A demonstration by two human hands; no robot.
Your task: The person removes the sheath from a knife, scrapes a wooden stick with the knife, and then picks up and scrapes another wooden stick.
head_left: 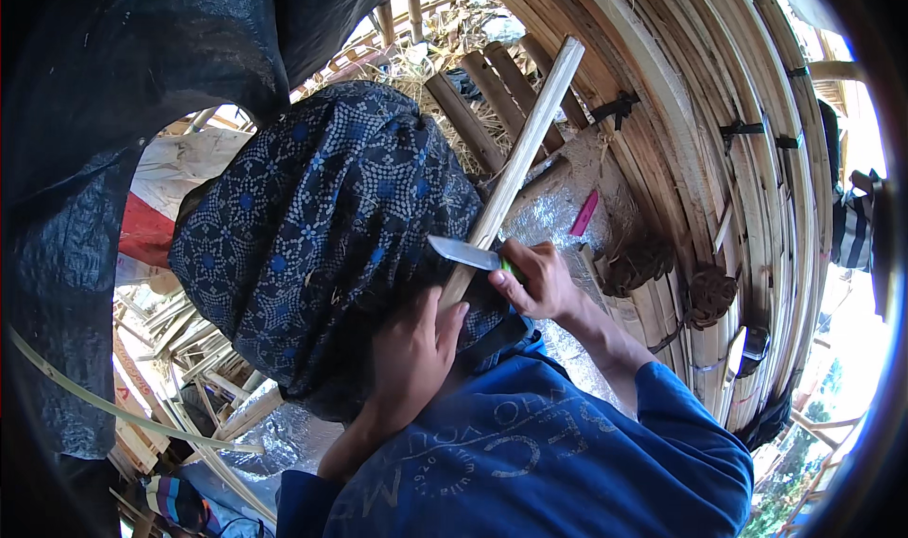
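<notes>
A pale wooden strip (pixel 530 150) slants up and away from my lap, its near end in my left hand (pixel 411 354). The fingers of that hand are closed round the strip. My right hand (pixel 541 278) grips a knife (pixel 463 252) by its handle, of which a bit of green shows. The blade points left and lies across the strip, just above my left hand. Under both, a dark blue patterned cloth (pixel 322 207) covers my lap and legs.
Tied bundles of long wooden strips (pixel 662 84) curve along the right side. A pink, sheath-like piece (pixel 584 214) lies on a silvery sheet (pixel 553 207). Short bamboo pieces (pixel 463 122) lie ahead. Black plastic sheeting (pixel 142 56) hangs at left, near scattered wood scraps (pixel 180 325).
</notes>
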